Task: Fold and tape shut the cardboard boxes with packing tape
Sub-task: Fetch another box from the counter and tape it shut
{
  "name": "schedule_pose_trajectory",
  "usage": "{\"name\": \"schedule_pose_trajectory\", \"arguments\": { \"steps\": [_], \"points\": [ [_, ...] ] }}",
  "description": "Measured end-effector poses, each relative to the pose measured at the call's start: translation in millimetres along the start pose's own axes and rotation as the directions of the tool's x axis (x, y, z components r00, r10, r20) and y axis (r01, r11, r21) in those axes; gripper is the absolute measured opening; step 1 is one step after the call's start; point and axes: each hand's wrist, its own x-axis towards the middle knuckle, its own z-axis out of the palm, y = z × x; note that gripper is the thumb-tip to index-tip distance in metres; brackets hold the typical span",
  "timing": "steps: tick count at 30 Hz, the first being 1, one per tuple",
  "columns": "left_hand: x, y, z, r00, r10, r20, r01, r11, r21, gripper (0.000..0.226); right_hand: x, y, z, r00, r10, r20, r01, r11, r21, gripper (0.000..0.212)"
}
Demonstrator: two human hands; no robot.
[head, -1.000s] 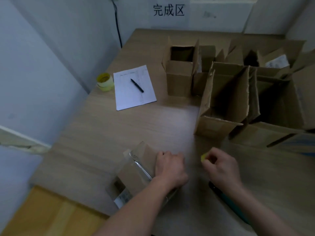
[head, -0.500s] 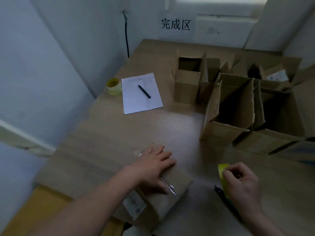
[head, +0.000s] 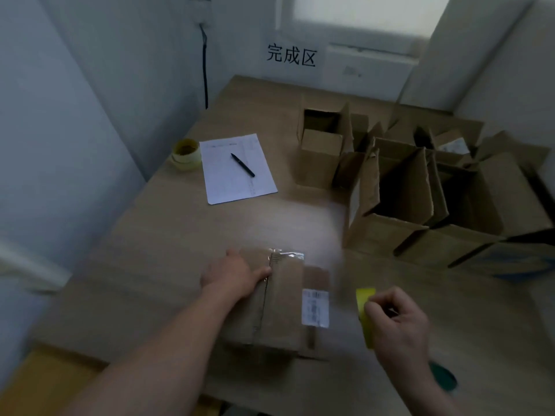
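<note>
A closed cardboard box [head: 282, 307] lies near the table's front edge, with clear tape along its top seam and a white label on its right side. My left hand [head: 232, 276] rests on the box's top left with the fingers stretched toward the seam. To the right of the box, my right hand [head: 396, 321] grips a yellow tape roll [head: 365, 307] just above the table. The frame is blurred by motion.
Several open cardboard boxes [head: 420, 187] crowd the table's right and back. A sheet of paper [head: 235, 168] with a black pen [head: 242, 165] lies at mid left, next to another tape roll [head: 185, 154]. A dark green object [head: 443, 376] shows under my right wrist. Walls close the left and back.
The box has turned and shifted right under my left hand, so its seam now runs away from me. My right hand with the yellow roll stays beside it. The camera tilted up.
</note>
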Motion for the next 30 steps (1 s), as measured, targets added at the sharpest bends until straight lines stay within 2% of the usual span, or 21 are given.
{"name": "schedule_pose_trajectory", "arguments": {
  "steps": [5,7,8,9,10,11,12,15,17,20,23,27,30],
  "points": [
    [-12.6,-0.8,15.7,0.993,-0.055,0.101,0.086,0.939,-0.334,0.099,-8.9,-0.4,6.7,0.994,0.04,0.098,-0.039,0.999,-0.012,0.032],
    [-27.7,0.6,16.8,1.0,-0.022,-0.017,0.015,0.945,-0.327,0.101,-7.1,-0.3,4.9,0.993,0.031,0.11,-0.029,0.999,-0.023,0.032],
    [-37.8,-0.6,19.6,0.985,0.081,-0.154,-0.115,0.967,-0.228,0.101,-6.4,-0.1,3.4,0.993,0.032,0.112,-0.03,0.999,-0.02,0.032],
    [-48.5,-2.9,24.8,0.928,0.255,-0.27,-0.288,0.953,-0.091,0.099,-5.5,1.0,2.0,0.994,0.029,0.109,-0.027,1.0,-0.015,0.033],
    [-58.3,-4.5,32.0,0.844,0.446,-0.298,-0.455,0.889,0.042,0.095,-4.1,3.8,0.4,0.995,0.025,0.101,-0.024,1.0,-0.017,0.033],
    [-68.2,-6.3,39.6,0.77,0.59,-0.244,-0.576,0.806,0.136,0.091,-3.0,7.4,-0.7,0.994,0.031,0.1,-0.029,0.999,-0.026,0.033],
    [-74.9,-7.7,48.0,0.728,0.666,-0.163,-0.64,0.745,0.189,0.088,-2.8,11.0,-0.8,0.993,0.042,0.106,-0.039,0.999,-0.034,0.033],
    [-78.1,-6.3,68.5,0.735,0.677,-0.033,-0.654,0.721,0.229,0.085,-5.2,19.8,1.2,0.991,0.07,0.118,-0.065,0.997,-0.046,0.034],
    [-80.8,-0.5,72.3,0.729,0.682,-0.059,-0.647,0.714,0.267,0.079,-8.0,24.7,2.9,0.989,0.089,0.122,-0.083,0.995,-0.054,0.033],
    [-86.7,11.6,80.9,0.681,0.722,-0.125,-0.647,0.673,0.36,0.073,-12.3,27.1,4.7,0.989,0.095,0.116,-0.091,0.995,-0.044,0.034],
    [-87.1,18.9,86.8,0.687,0.718,-0.112,-0.623,0.662,0.418,0.072,-15.3,23.5,4.9,0.991,0.091,0.1,-0.09,0.996,-0.021,0.033],
    [-71.2,13.8,76.7,0.66,0.751,-0.022,-0.677,0.607,0.416,0.081,-17.5,9.3,1.8,0.98,0.121,0.158,-0.119,0.993,-0.021,0.032],
    [-52.5,13.0,50.1,0.677,0.722,0.141,-0.718,0.606,0.343,0.095,-16.9,-5.4,-1.8,0.939,0.194,0.283,-0.175,0.98,-0.09,0.027]
  ]
}}
